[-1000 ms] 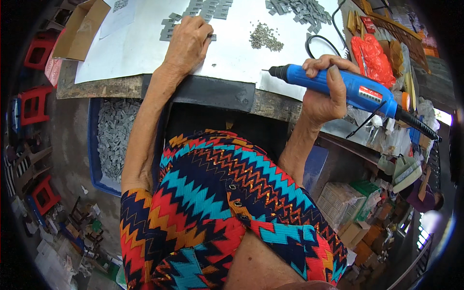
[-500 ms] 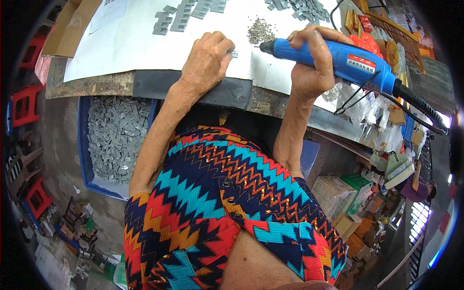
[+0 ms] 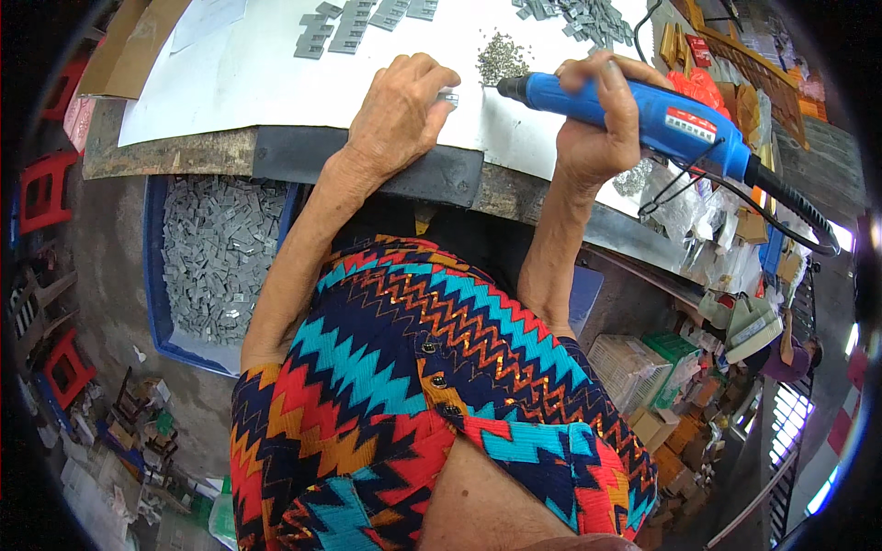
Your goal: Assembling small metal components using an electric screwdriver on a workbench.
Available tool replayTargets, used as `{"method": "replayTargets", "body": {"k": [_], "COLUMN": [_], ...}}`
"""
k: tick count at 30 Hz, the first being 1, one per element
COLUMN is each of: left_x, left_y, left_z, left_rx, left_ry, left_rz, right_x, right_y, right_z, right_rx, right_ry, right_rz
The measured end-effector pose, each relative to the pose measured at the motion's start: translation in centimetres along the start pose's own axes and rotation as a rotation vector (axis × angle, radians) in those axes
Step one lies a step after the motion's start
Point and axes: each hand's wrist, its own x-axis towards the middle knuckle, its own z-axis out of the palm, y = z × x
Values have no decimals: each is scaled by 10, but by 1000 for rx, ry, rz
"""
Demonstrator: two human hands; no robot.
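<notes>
My left hand (image 3: 390,119) is over the white sheet near the table's front edge, its thumb and index finger pinching a small grey metal piece (image 3: 448,97). Most of that piece is hidden by the fingers. My right hand (image 3: 602,124) is wrapped round a blue electric screwdriver (image 3: 675,119), held nearly level. Its black nose points left, just below a heap of tiny screws (image 3: 502,59). I cannot make out whether a screw sits on the bit.
Beyond my left hand lie rows of grey pieces (image 3: 350,28); a loose heap of similar pieces (image 3: 593,20) is farther right. A blue bin (image 3: 154,317) full of grey pieces stands below the table at left. A cardboard box (image 3: 138,46) occupies the left corner. The screwdriver's black cable (image 3: 792,200) trails right.
My left index finger has stretched out a little and the grey piece has risen and turned slightly. The screwdriver has shifted a touch to the right, with the view moving slightly too.
</notes>
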Motion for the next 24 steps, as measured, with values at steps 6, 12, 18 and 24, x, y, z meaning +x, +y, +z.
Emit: {"method": "replayTargets", "body": {"k": [6, 12, 18, 24], "left_x": [16, 25, 25, 24], "left_y": [10, 9, 6, 5], "left_z": [14, 30, 34, 34], "left_rx": [-39, -32, -82, -101], "left_ry": [41, 73, 70, 65], "left_rz": [40, 24, 7, 34], "right_x": [1, 1, 0, -2], "right_y": [-9, -15, -19, -21], "right_z": [-6, -15, -18, -23], "right_rx": [108, 128, 146, 91], "right_ry": [5, 34, 64, 23], "right_rz": [-10, -13, -29, 17]}}
